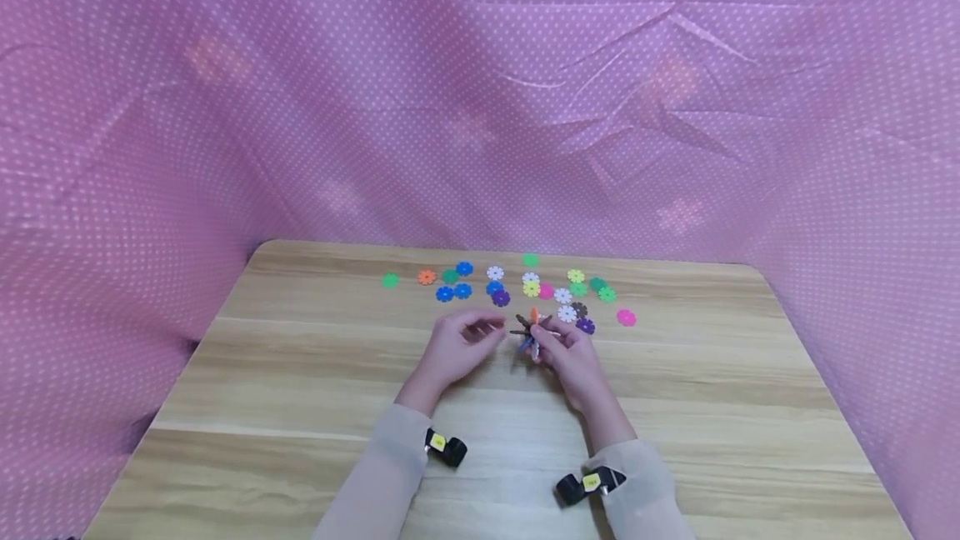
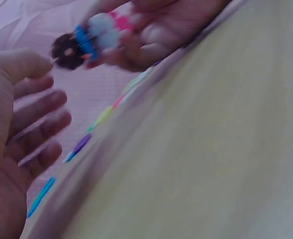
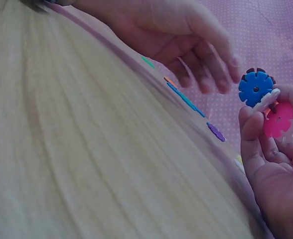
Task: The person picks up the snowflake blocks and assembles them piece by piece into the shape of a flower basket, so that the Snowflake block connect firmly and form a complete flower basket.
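My right hand (image 1: 564,350) pinches a cluster of interlocked snowflake discs (image 3: 256,89) between thumb and fingers, raised above the table. Brown, blue, white, pink and orange discs show in it, slotted together at angles. In the left wrist view a brown disc (image 2: 67,52) sticks out on the side facing my left hand (image 1: 462,350). That hand holds nothing; its fingers are loosely bent, with the fingertips just short of the cluster. The right fingers hide part of the cluster.
Loose snowflake discs in several colours lie flat beyond the hands, among them an orange one (image 1: 427,277), a purple one (image 1: 501,297) and a pink one (image 1: 626,318). The wooden table (image 1: 300,373) ends at a pink dotted cloth (image 1: 480,148) behind and at both sides.
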`<state>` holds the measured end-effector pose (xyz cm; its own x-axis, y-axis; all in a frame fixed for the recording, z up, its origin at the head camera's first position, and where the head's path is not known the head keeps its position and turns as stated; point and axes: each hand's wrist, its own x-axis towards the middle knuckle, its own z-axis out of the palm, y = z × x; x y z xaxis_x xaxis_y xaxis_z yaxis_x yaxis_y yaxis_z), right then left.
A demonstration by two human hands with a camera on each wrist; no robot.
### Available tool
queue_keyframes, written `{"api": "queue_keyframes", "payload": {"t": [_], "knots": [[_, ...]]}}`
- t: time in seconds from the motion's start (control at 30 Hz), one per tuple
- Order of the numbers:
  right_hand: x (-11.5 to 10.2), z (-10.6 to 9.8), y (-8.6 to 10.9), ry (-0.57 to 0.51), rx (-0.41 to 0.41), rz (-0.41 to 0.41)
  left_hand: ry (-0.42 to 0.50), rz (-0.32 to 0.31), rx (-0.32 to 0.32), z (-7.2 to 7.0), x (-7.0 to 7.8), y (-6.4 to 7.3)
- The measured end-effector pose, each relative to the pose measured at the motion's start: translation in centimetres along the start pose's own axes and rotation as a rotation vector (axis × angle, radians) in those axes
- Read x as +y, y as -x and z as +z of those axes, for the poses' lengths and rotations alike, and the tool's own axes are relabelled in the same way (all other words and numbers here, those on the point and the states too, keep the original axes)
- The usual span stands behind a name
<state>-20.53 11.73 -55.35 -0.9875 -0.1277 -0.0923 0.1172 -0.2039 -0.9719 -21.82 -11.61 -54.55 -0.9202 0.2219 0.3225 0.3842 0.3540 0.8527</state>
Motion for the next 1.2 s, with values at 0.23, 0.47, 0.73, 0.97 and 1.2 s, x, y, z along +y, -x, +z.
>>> {"api": "queue_keyframes", "payload": {"t": [0.23, 0.47, 0.73, 0.97, 1.2], "knots": [[0.0, 0.1, 0.3, -0.021, 0.001, 0.009, -0.144, -0.282, 0.206, -4.6, -2.1, -1.1], [0.0, 0.3, 0.2, -0.015, -0.011, -0.019, -0.432, -0.366, 0.309, -10.2, -5.2, -2.7], [-0.4, 0.1, -0.1, -0.005, -0.001, -0.018, -0.456, -0.389, 0.295, -12.4, -7.0, -3.6], [-0.4, 0.1, -0.2, -0.005, 0.010, -0.005, -0.420, -0.418, 0.272, -12.4, -6.1, -3.4], [-0.4, -0.1, -0.2, 0.023, 0.022, -0.003, -0.195, -0.368, 0.316, -10.7, -4.1, -2.8]]}}
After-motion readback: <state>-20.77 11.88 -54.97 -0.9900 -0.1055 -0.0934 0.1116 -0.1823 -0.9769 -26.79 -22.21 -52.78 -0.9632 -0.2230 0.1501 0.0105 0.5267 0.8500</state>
